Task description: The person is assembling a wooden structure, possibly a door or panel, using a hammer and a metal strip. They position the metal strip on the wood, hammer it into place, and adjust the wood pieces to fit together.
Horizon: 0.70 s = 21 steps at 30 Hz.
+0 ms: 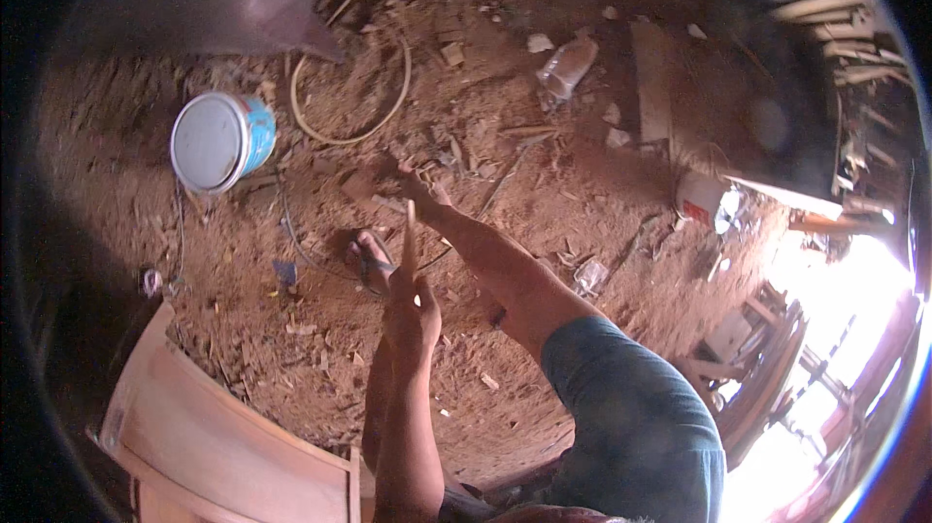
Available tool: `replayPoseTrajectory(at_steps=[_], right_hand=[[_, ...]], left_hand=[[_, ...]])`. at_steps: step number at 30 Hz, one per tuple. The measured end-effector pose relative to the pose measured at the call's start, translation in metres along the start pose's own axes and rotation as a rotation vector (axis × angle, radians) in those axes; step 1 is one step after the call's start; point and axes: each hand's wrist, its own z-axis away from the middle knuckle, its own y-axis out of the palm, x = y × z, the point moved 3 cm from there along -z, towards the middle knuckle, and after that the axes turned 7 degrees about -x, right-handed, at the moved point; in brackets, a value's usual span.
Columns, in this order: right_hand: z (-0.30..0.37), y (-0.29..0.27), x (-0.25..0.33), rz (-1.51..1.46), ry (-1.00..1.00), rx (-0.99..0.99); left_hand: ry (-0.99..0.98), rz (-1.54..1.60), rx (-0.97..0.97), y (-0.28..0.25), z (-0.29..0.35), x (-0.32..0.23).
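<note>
My left hand, low in the middle, is closed round a thin, flat, light-brown strip that looks like wood. The strip points away from me, seen nearly edge-on, and its lower end is hidden in the fingers. The forearm comes up from the lower edge in front of my left leg. Beyond the hand is my sandalled left foot; my right leg stretches out across the dirt. A curved, pale wooden furniture panel stands at the lower left, beside the forearm. My right hand does not show.
A lidded white-and-blue bucket lies at the left, near a looped yellowish hose. Wood chips and a clear plastic bag litter the dirt floor. Another bucket is at the right, with stacked wood behind and a dark cable near my feet.
</note>
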Motion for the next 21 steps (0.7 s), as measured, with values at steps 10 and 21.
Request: replayPoseTrajectory(at_steps=[10,21], right_hand=[[-0.019,-0.091,0.056,-0.703,0.279,-0.142],[-0.028,0.01,0.134,-0.388,-0.093,0.015]], left_hand=[[0.144,-0.175,-0.207,0.006,-0.001,0.028],[-0.253,0.47,-0.124,0.001,0.01,0.005]])
